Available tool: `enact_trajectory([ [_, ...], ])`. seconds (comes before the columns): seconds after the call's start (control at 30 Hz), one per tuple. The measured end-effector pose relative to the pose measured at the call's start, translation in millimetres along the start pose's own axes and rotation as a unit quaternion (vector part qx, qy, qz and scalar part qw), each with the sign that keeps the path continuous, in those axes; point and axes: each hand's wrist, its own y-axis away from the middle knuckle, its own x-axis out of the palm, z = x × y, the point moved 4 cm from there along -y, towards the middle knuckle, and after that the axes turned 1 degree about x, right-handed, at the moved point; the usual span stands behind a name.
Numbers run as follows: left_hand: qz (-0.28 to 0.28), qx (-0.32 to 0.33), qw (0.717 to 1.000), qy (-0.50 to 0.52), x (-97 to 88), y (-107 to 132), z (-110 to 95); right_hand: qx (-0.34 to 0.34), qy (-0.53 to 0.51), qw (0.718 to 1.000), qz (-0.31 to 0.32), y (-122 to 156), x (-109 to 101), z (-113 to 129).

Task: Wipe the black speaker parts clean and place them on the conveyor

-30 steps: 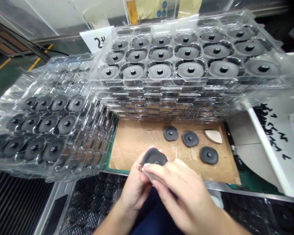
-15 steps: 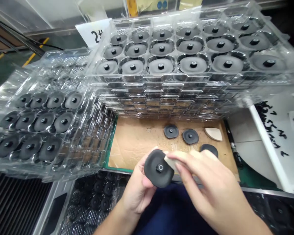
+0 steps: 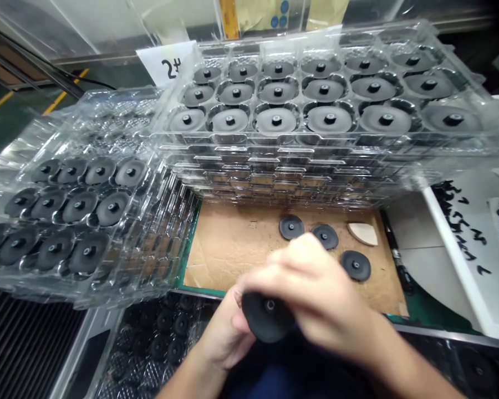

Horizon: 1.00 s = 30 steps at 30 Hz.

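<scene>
My left hand grips a round black disc with a small raised stem at its centre, tilted up above my lap. Over the disc's far rim curls my right hand, its fingers bent and slightly blurred. The beige pad it was pinching half a second ago is hidden behind those fingers. On the cardboard beyond lie three similar discs: one at the left, one in the middle and one nearer at the right. A beige wedge-shaped pad rests beside them.
Behind the cardboard rises a stack of clear trays filled with black discs. Another tray stack stands at the left, partly filled. A white board with handwriting is at the right. More discs in trays sit low at the left.
My right hand has swung left and over the disc's far edge, covering the beige pad. The disc has dipped slightly toward me. The right-hand loose disc is now fully uncovered.
</scene>
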Motion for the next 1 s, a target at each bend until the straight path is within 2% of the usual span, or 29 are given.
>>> enact_trajectory([
  [0.07, 0.035, -0.01, 0.999, 0.039, 2.3, 1, -1, 0.124, -0.029, 0.991, -0.042, 6, 2, -36],
  [0.13, 0.053, -0.021, 0.996, 0.071, 2.7, 2, -2, 0.233, -0.065, 0.97, -0.03, 18, 22, -72],
  [0.23, 0.053, -0.029, 0.994, 0.093, -0.3, 3, -2, 0.257, -0.088, 0.962, 0.021, 42, 70, -101],
  [0.3, 0.062, -0.036, 0.991, 0.114, -2.0, 3, -2, 0.266, -0.084, 0.96, 0.003, 59, 95, -109],
  [0.37, 0.079, -0.043, 0.987, 0.135, -2.7, 3, -1, 0.276, -0.079, 0.957, -0.032, 74, 106, -109],
  [0.47, 0.101, -0.048, 0.983, 0.147, -2.9, 3, 0, 0.275, -0.085, 0.955, -0.066, 83, 97, -102],
  [0.53, 0.102, -0.019, 0.987, 0.125, -4.2, 3, -2, 0.27, -0.091, 0.956, -0.075, 85, 82, -96],
  [0.6, 0.095, 0.06, 0.993, 0.033, -7.2, 3, -7, 0.266, -0.089, 0.956, -0.084, 85, 68, -88],
  [0.63, 0.084, 0.118, 0.988, -0.051, -9.1, 3, -11, 0.267, -0.083, 0.956, -0.091, 86, 63, -84],
  [0.67, 0.069, 0.187, 0.968, -0.155, -10.3, 4, -16, 0.269, -0.075, 0.955, -0.1, 87, 58, -80],
  [0.7, 0.054, 0.257, 0.927, -0.267, -10.2, 5, -20, 0.271, -0.067, 0.954, -0.111, 88, 54, -76],
  [0.77, 0.03, 0.367, 0.813, -0.451, -7.2, 8, -26, 0.264, -0.047, 0.955, -0.131, 91, 47, -67],
  [0.8, 0.026, 0.401, 0.763, -0.506, -5.0, 9, -28, 0.246, -0.034, 0.959, -0.136, 91, 43, -63],
  [0.83, 0.03, 0.424, 0.729, -0.537, -2.7, 11, -29, 0.218, -0.02, 0.966, -0.137, 90, 40, -57],
  [0.87, 0.035, 0.437, 0.71, -0.551, -0.7, 12, -30, 0.182, -0.003, 0.974, -0.134, 88, 35, -52],
  [0.9, 0.04, 0.443, 0.703, -0.555, 1.0, 12, -32, 0.141, 0.017, 0.982, -0.124, 85, 31, -48],
  [0.93, 0.042, 0.44, 0.705, -0.554, 2.2, 13, -33, 0.101, 0.04, 0.988, -0.111, 82, 27, -44],
  [1.0, 0.042, 0.397, 0.729, -0.555, 2.4, 11, -34, 0.036, 0.079, 0.993, -0.081, 73, 22, -37],
])
